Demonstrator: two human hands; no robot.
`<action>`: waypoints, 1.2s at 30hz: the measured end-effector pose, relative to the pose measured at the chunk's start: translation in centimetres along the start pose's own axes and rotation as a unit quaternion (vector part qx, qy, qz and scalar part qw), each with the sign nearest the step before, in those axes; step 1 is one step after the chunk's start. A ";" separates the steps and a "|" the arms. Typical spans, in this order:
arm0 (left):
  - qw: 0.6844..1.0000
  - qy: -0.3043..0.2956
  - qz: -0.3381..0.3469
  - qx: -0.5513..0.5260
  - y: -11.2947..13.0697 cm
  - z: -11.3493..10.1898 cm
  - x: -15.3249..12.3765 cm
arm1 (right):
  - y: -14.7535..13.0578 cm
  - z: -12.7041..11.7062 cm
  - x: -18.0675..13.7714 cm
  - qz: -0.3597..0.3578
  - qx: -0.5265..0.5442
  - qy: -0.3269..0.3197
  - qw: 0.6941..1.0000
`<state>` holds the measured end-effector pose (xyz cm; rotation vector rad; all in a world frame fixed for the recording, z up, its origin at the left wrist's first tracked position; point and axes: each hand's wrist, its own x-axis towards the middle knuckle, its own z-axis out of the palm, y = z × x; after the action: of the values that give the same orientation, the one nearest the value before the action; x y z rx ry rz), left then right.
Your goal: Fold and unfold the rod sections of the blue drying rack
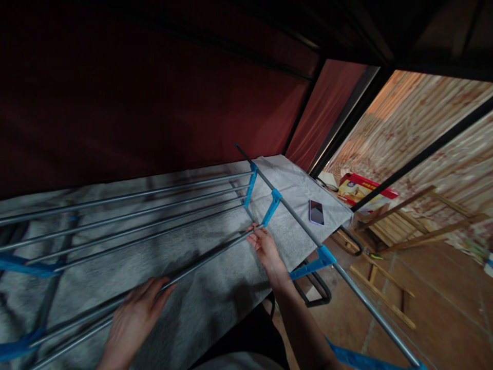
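Observation:
A rack of grey metal tubes and blue plastic brackets lies across a table. My left hand [136,318] is wrapped round a metal tube [210,261] at the lower left. Near that tube's far end, my right hand [265,249] grips it with the fingers, close beside a blue bracket [271,209]. Whether the tube end sits in the bracket is hard to make out. The bracket is fixed on a long upright tube [300,221], which also carries another blue bracket [316,262]. Several parallel tubes [154,209] run left from a further bracket [251,186].
Grey cloth [227,303] covers the table. A phone [316,213] lies on it at the right. Beyond stand a red and yellow box [362,191] and a wooden chair frame [408,226] on the tiled floor [439,288]. A dark red curtain [154,103] hangs behind.

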<state>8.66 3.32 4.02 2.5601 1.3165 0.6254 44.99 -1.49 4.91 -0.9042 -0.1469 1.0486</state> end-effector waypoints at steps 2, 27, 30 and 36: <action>1.000 -0.005 0.005 0.001 -0.1 0.2 -0.1 | 0.1 0.1 -0.2 -0.009 0.005 0.006 1.000; 0.995 0.017 -0.095 -0.035 -3.4 -1.9 -3.8 | 4.8 6.6 -8.9 0.092 -0.049 -0.095 0.990; 0.988 0.029 -0.117 -0.092 -1.8 -2.2 -3.2 | 5.5 10.3 -11.7 0.081 -0.106 -0.187 0.973; 0.977 0.101 -0.104 -0.159 4.4 -5.4 -1.0 | 1.2 15.6 -14.3 -0.147 -0.195 -0.243 0.939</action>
<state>8.83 -0.17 10.14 2.1182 1.3915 0.9839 28.76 -3.67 18.36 -0.9224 -0.9046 0.9573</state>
